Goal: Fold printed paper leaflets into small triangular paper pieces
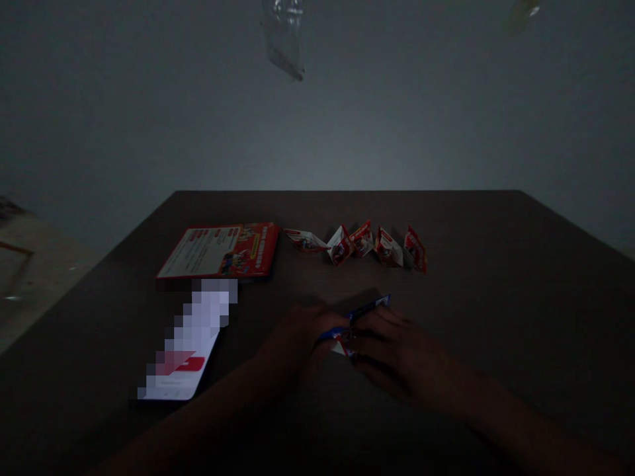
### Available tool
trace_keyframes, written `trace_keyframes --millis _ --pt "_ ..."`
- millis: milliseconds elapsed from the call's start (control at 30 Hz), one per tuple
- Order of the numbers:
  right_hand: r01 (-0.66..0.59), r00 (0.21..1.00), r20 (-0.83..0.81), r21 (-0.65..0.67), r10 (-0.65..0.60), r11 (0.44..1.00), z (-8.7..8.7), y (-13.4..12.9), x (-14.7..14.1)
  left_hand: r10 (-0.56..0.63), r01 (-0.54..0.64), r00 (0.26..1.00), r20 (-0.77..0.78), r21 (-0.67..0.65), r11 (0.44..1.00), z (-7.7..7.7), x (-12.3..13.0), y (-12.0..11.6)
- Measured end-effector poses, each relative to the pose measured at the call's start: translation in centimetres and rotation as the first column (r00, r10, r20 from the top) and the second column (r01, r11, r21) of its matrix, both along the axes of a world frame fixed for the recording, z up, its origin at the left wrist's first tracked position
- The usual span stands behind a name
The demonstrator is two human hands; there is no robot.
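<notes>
In the dim light, my left hand [302, 337] and my right hand [404, 350] meet low over the table. Between them is a small folded printed card [368, 308], blue with white and red parts. My left fingers close on its left side, and the right fingers press on it from the other side. Much of it is hidden by my fingers. Beyond my hands, several folded red-and-white printed cards stand in a row, among them a folded card [389, 248] near the right end and another folded card [306, 241] at the left end.
A flat red-and-white printed box or booklet [208, 251] lies at the back left. Nearer me is a smartphone [191, 350] with a lit, partly blurred screen. The dark table [476, 264] reaches a pale wall, where a clear plastic bag [285, 39] hangs.
</notes>
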State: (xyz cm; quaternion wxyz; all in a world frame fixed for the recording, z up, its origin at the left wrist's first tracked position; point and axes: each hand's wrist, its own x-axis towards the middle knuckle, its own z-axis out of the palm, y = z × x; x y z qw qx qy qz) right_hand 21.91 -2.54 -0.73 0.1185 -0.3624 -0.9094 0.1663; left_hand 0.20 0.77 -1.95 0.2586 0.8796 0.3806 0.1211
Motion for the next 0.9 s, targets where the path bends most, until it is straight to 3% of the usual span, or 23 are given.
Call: trace_keyframes --millis 167,600,800,900 --pt "-0.011 1.000 0.025 0.034 0.010 0.999 -0.2 -0.1 0.0 -0.027 0.027 0.999 -0.031 -0.002 1.000 0.6 0.2 -0.1" --pt "0.102 0.983 0.145 0.095 -0.115 0.990 -0.2 -0.6 -1.1 0.030 -0.033 0.999 0.028 0.117 0.993 -0.4 0.1 -0.3" --pt "0.206 0.958 0.178 0.109 -0.223 0.972 -0.4 -0.5 -1.0 0.096 -0.110 0.993 0.065 0.264 0.958 0.1 0.3 -0.9" --pt "0.236 0.951 0.175 0.118 -0.254 0.965 -0.4 -0.6 -0.8 0.083 -0.080 0.997 0.006 0.331 0.940 0.6 0.7 -1.1"
